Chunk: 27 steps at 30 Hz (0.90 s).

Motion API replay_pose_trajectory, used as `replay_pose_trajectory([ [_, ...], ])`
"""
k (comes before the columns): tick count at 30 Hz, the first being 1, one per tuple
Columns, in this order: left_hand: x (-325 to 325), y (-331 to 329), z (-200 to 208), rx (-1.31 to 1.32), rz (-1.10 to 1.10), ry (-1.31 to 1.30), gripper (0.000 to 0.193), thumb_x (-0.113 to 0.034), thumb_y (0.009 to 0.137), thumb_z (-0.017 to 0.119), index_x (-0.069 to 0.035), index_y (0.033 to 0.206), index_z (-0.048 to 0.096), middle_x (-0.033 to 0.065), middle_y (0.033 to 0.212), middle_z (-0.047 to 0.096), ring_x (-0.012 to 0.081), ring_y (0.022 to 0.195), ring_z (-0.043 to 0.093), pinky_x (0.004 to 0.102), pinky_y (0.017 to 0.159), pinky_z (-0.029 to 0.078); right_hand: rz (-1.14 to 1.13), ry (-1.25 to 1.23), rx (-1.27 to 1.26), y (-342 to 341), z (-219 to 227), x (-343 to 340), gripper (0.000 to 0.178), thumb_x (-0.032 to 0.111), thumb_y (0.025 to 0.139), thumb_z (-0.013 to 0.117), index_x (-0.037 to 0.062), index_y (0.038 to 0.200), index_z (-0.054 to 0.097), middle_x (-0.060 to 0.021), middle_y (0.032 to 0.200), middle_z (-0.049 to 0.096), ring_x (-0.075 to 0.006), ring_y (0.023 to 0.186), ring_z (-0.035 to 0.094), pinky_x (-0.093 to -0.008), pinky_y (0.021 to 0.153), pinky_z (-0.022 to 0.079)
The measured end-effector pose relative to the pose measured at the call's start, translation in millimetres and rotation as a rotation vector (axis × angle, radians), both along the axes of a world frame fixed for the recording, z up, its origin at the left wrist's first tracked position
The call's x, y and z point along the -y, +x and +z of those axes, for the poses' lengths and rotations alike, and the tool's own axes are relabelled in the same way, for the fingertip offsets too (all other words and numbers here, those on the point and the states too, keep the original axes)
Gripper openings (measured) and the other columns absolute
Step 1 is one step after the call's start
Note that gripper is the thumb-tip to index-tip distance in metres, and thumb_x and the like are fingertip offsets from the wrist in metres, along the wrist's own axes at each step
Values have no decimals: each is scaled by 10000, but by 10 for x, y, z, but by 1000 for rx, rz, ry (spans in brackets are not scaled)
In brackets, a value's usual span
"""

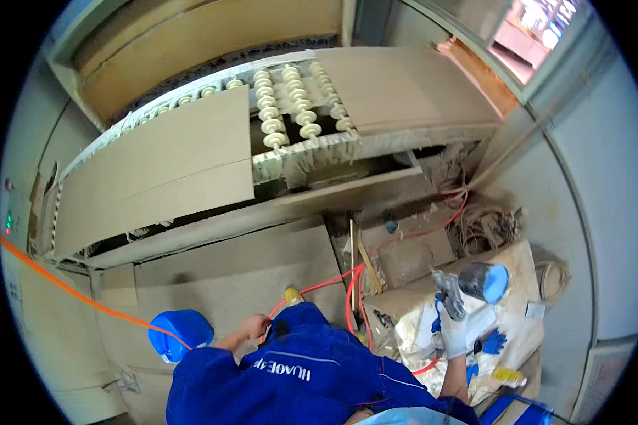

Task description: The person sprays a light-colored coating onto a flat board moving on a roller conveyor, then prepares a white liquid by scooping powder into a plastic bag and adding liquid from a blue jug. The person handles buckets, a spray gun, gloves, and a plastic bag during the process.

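My bare left hand (254, 326) is closed at the left side of my blue work jacket (298, 368), its curled fingers on a thin red hose (324, 283). In a white glove, my right hand (455, 336) is wrapped round a spray gun (450, 296), which is dark grey and smeared. Right beside the gun is a black cup (484, 282) with a light blue end; whether it is joined to the gun I cannot tell. Under this hand lies a paper-covered surface (521, 276) with blue gloves (495, 342) and a yellow-and-white bottle (509, 377) on it.
Ahead runs a roller conveyor (301, 106) with cream disc rollers, partly covered by brown boards (156, 177). A blue plastic container (181, 334) stands at left, near an orange hose (85, 289). Coiled hoses (485, 230) and wooden sticks (367, 263) lie on the right.
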<state>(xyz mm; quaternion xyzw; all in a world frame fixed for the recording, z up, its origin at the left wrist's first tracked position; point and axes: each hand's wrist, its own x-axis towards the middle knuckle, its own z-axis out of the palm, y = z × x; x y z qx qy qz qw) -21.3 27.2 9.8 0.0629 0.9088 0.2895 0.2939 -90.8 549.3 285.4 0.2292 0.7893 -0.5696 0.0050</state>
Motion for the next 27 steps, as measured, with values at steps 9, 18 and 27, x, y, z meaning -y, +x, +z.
replay_pose_trajectory([
  [9,-272,-1585,1669,224,675,1535,498,-293,1033,492,-37,1452,406,105,1354,553,195,1160,586,345,1017,463,873,357,50,-1425,168,2405,535,337,857,737,99,1313,588,-159,1143,688,-262,1046,668,-373,911,508],
  [18,-59,-1952,1558,-113,1066,2071,395,-187,1003,552,-72,1377,496,83,1211,639,202,1090,631,358,961,537,1359,309,-129,-2139,91,3537,417,333,897,631,67,1217,599,-243,1054,664,-431,978,631,-458,825,519],
  [27,-76,-3108,1471,-359,1555,1951,139,-153,956,638,-45,1039,665,78,1001,714,187,892,688,344,819,570,1578,279,-89,-3694,11,3909,514,209,854,717,59,1320,560,-205,1198,654,-324,1135,632,-390,952,483],
])
